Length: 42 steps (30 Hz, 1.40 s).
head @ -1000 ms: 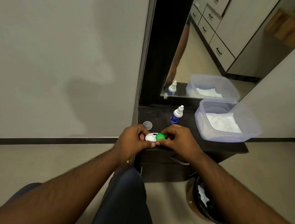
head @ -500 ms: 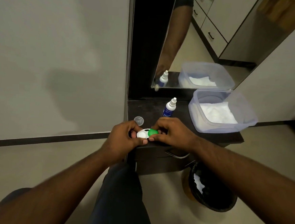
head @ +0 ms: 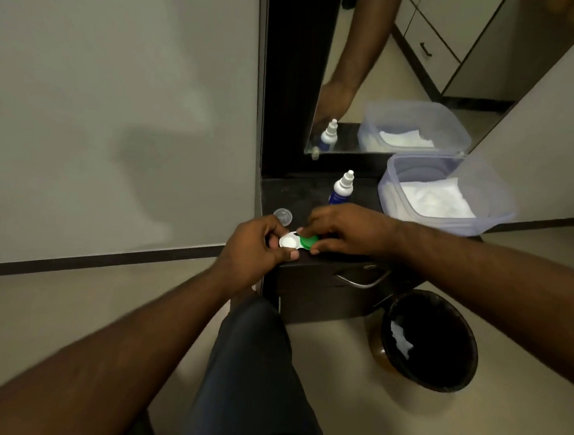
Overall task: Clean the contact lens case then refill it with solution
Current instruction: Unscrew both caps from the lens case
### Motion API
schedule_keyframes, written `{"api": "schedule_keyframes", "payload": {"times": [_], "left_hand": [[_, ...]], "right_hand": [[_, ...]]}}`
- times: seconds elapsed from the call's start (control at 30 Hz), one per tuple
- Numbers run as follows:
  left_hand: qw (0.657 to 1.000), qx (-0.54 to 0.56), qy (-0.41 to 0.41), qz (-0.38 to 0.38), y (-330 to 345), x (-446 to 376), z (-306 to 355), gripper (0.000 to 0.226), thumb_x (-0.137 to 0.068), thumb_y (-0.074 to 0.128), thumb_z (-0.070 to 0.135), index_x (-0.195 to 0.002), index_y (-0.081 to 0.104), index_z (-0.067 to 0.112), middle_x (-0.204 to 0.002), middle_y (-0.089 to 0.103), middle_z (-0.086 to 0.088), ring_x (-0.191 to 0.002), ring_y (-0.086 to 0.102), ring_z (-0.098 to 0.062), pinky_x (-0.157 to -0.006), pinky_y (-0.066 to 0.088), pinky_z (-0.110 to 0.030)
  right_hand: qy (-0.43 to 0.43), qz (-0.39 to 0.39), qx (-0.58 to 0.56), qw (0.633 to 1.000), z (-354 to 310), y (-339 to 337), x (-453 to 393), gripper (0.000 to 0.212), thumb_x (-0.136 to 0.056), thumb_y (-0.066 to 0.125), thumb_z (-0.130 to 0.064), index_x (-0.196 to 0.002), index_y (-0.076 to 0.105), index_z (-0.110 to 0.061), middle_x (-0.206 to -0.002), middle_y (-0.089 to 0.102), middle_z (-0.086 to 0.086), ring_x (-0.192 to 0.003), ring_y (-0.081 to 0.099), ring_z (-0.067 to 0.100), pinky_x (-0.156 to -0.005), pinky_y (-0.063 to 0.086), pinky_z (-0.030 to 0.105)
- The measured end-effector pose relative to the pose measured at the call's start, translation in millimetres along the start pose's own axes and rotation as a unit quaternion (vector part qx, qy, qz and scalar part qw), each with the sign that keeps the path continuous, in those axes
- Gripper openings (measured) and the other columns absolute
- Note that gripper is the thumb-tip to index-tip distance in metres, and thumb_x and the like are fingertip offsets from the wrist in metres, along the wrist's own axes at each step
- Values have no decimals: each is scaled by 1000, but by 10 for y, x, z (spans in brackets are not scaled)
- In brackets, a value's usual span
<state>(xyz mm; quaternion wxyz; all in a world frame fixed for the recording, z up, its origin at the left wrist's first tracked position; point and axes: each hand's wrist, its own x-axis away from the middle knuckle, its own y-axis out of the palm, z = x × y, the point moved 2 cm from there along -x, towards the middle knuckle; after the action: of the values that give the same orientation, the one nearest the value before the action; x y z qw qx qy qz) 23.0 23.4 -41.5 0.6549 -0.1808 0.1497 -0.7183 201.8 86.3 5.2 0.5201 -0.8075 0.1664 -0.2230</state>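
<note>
Item 1, my left hand [head: 254,245]: fingers curled round the white end of the contact lens case [head: 295,242], steadying it at the front edge of the dark surface [head: 315,192].

Item 2, small clear cap [head: 283,215]: lies on the surface just beyond my left hand, apart from it.

Item 3, contact lens case: between my two hands, white lid toward the left, green lid [head: 308,242] toward the right. Whether it rests on the surface or is lifted just off it I cannot tell.

Item 4, my right hand [head: 346,229]: thumb and fingertips pinch the green lid, apparently to turn it.

Item 5, solution bottle [head: 340,189]: upright just beyond my right hand, tip uncovered.

Item 6, plastic tub [head: 450,223] holding white tissue: beyond my right forearm.

Item 7, black bin [head: 430,342]: on the floor below my right forearm.

Risks, as I judge them: the case sits at the very edge, so a slipped twist could send case or lid to the floor or into the bin; my right knuckles are close to the bottle and could topple it.
</note>
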Motion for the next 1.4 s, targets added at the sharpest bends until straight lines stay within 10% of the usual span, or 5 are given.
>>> {"api": "schedule_keyframes", "payload": {"times": [0.37,0.6,0.7,1.23,1.4], "left_hand": [[1000,-8,6,0,16,-8,20,25,-69,83,20,-83,63,18,-77,63,-8,-69,57,-20,-71,51,-48],[1000,-15,7,-4,9,7,39,24,-71,82,21,-79,60,24,-72,60,1,-66,53,-14,-69,50,-46],[1000,-19,6,0,14,15,39,23,-72,82,21,-84,62,21,-75,61,-1,-68,54,-16,-69,51,-44],[999,-41,-3,-6,8,36,104,25,-73,81,22,-78,57,26,-79,63,-5,-69,53,-15,-68,47,-38],[999,-37,-3,2,11,49,87,23,-74,80,22,-84,60,22,-80,63,-3,-70,54,-12,-66,45,-31]], "right_hand": [[111,136,-65,982,-130,142,44,33,-77,75,-23,-108,67,-16,-99,59,-5,-91,57,11,-84,51,36],[139,153,-133,969,-187,32,102,50,-77,75,-26,-123,58,-18,-118,61,-3,-106,57,8,-88,47,20],[182,77,36,980,-205,-3,8,33,-82,68,-40,-104,67,-15,-99,64,2,-85,58,13,-66,41,21],[147,-40,124,981,-328,-126,-178,33,-85,65,-21,-117,63,-14,-112,64,5,-98,61,19,-81,46,26],[159,157,-46,974,-272,-209,-69,38,-80,67,-7,-117,60,-14,-115,61,3,-102,58,15,-78,43,16]]}}
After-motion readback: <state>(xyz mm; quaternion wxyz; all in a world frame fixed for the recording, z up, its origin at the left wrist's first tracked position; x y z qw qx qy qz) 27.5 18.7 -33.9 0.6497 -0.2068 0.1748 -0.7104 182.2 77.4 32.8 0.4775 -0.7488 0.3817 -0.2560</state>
